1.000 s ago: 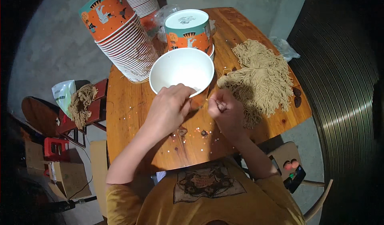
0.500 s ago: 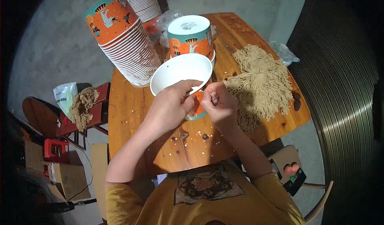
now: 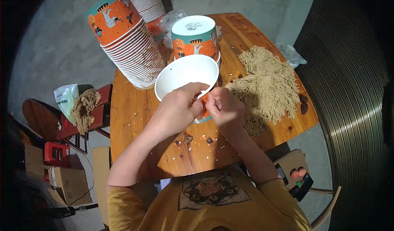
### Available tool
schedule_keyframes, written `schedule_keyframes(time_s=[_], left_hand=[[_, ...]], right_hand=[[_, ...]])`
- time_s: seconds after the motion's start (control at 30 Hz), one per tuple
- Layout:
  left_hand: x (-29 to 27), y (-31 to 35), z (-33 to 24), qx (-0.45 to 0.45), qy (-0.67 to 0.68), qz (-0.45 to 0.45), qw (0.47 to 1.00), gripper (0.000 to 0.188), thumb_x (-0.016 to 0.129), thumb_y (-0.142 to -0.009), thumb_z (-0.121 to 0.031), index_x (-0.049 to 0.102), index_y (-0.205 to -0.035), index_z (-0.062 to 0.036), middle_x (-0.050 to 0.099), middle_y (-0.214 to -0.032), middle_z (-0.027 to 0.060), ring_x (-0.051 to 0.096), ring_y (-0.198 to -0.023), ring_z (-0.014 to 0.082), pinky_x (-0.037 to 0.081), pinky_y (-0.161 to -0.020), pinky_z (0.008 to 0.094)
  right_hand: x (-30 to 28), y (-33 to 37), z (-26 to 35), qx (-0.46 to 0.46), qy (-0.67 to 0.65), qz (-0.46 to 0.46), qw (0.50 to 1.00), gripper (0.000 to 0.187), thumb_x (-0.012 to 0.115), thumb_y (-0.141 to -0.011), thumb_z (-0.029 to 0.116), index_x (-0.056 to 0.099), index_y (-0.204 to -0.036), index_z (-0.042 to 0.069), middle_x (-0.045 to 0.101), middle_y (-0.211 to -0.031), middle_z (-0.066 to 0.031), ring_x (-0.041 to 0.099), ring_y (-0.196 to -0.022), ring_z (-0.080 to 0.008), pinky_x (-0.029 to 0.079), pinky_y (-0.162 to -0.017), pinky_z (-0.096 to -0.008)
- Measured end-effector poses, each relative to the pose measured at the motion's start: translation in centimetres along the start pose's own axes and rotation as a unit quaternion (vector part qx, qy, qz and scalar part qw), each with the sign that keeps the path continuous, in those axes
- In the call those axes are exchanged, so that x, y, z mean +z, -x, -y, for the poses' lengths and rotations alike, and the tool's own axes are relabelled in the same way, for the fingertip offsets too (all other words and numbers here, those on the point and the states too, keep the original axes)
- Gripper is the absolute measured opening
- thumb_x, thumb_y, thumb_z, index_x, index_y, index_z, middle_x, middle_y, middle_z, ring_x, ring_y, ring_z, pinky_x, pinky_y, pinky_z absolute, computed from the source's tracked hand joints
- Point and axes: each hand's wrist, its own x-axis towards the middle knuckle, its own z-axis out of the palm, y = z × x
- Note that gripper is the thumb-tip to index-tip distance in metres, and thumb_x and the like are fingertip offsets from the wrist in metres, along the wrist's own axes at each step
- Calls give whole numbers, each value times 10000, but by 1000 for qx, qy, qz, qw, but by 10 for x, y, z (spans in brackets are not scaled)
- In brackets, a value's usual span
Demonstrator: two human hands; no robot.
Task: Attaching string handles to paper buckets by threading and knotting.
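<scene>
A paper bucket [image 3: 180, 77], white inside with an orange and teal outer wall, lies tilted on the table with its mouth toward the upper left. One small dark hole shows near its far rim. My left hand [image 3: 176, 110] is closed over the near rim, fingertips inside and thumb outside. Close against that rim, my right hand [image 3: 225, 110] is closed in a pinch. A bit of pale cord [image 3: 218, 102] shows between its fingers; the rest is hidden. A pile of tan cords [image 3: 269, 87] lies just right of my right hand.
A leaning stack of nested buckets [image 3: 131, 54] stands at the left, with another stack [image 3: 143, 1] behind. An upturned bucket [image 3: 195, 38] is beyond the held one. Small coloured dots [image 3: 203, 142] speckle the wooden table [image 3: 131, 140]. A red bench [image 3: 96, 108] stands off its left side.
My right hand has shifted slightly and turned at the bucket's rim, still pinched. The bucket has tipped a little; my left hand keeps its hold.
</scene>
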Motion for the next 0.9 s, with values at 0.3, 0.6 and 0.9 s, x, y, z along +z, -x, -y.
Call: schedule_keyframes(time_s=[0.3, 0.6, 0.9], left_hand=[[3, -24, 25, -32, 254, 150, 955, 206, 489, -955, -190, 570, -1010, -9, 531, -811, -17, 451, -772, 66, 401, -702, 217], [19, -32, 15, 31, 11, 78, 996, 174, 486, -915, -189, 500, -910, -16, 566, -778, 170, 566, -724, 281, 450, -692, 364], [16, -41, 8, -49, 350, 24, 935, 53, 442, -907, -105, 478, -898, -68, 623, -868, 45, 538, -711, 76, 437, -666, 230]], right_hand=[[-16, 6, 0, -13, 94, 32, 995, 142, 664, -789, 81, 529, -830, 67, 572, -672, -104, 607, -571, -276, 475, -487, -359], [-28, 10, -4, 113, 25, 84, 990, 114, 630, -843, 99, 540, -893, 50, 593, -731, -97, 615, -606, -225, 484, -538, -326], [-52, -5, -26, 251, -211, 151, 933, 179, 594, -885, 123, 513, -1030, 57, 560, -770, -3, 521, -663, -66, 441, -595, -235]])
